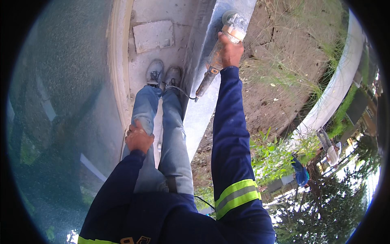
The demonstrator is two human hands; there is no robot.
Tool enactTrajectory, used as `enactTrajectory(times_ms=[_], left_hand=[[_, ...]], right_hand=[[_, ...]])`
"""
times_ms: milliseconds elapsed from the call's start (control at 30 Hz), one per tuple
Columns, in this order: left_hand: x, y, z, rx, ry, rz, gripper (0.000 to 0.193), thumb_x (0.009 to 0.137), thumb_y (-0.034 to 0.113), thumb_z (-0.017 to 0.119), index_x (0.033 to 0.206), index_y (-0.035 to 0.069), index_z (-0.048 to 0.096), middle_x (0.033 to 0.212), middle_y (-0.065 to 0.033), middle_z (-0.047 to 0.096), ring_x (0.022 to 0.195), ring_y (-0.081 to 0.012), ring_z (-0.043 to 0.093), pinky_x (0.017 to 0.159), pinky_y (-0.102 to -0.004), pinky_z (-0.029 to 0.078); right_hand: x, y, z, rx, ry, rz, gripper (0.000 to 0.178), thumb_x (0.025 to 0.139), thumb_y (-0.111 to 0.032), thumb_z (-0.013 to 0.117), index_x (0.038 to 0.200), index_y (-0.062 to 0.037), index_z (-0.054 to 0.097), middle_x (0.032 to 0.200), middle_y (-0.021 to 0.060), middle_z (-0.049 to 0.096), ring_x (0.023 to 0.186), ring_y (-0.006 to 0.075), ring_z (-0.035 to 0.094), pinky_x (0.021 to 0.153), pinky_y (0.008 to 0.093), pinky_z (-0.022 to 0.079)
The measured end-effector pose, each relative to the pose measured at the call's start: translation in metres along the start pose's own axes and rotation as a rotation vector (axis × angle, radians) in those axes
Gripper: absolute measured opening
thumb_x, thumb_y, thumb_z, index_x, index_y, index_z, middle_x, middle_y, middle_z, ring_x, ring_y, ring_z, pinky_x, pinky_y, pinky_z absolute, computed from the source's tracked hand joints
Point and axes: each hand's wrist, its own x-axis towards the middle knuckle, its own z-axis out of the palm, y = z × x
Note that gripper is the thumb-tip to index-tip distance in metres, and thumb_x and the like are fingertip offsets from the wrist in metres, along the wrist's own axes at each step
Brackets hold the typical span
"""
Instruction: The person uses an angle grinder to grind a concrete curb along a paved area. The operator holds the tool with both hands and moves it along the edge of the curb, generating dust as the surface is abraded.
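Angle grinder over a pale ledge, gripped in the right hand

The right hand is wrapped around the grinder's body just behind its dusty metal head, with the grip closed firmly on the tool. The grinder lies along the line of the ledge, head at the far end and dark rear handle nearer the person; whether the wheel touches the surface cannot be told. A cord runs from the handle's end toward the shoes.

The left hand rests on the left leg of the worn blue jeans, fingers bent.

Left of the ledge, beyond the shoes, a rough rectangular slab lies on the ground. Dark reflective glass stands farther left. Right of the ledge spreads bare soil with wispy grass, bordered by a curved white wall.
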Motion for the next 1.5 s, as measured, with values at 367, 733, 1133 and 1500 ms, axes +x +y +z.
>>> enactTrajectory(times_ms=[367,733,1133,1500], left_hand=[[0.001,0.002,-0.004,-0.016,-0.027,0.006,0.096,0.079,0.049,0.088,0.155,0.006,0.048,0.126,-0.0197,0.065,0.111,-0.0406,0.073,0.091,-0.0526,0.062],[0.003,-0.001,-0.005,-0.027,-0.041,-0.01,0.095,0.077,0.05,0.089,0.153,0.006,0.05,0.126,-0.0194,0.065,0.109,-0.042,0.073,0.092,-0.0525,0.062],[0.004,-0.004,-0.003,-0.041,-0.05,0.019,0.098,0.08,0.046,0.087,0.159,0.005,0.045,0.129,-0.022,0.064,0.114,-0.0426,0.071,0.091,-0.0566,0.062],[0.005,0.0,-0.002,-0.044,-0.033,0.018,0.098,0.079,0.046,0.088,0.157,0.005,0.046,0.127,-0.0231,0.065,0.111,-0.0432,0.072,0.091,-0.0554,0.062]], right_hand=[[-0.007,0.004,0.014,-0.088,-0.085,-0.051,0.063,0.082,-0.031,0.093,0.128,0.0063,0.071,0.116,0.0137,0.079,0.102,0.0223,0.073,0.093,0.0372,0.056],[-0.009,-0.008,-0.001,-0.044,-0.041,-0.041,0.062,0.081,-0.032,0.093,0.126,0.0057,0.073,0.115,0.0139,0.078,0.101,0.0224,0.073,0.092,0.0381,0.057],[0.009,-0.018,0.02,0.006,-0.023,-0.037,0.057,0.083,-0.03,0.091,0.124,0.0049,0.075,0.112,0.0122,0.079,0.098,0.0222,0.073,0.09,0.0376,0.057],[0.0,-0.007,0.019,-0.071,-0.071,-0.116,0.061,0.08,-0.027,0.09,0.125,0.0081,0.069,0.11,0.019,0.079,0.097,0.0268,0.076,0.091,0.0406,0.059]])
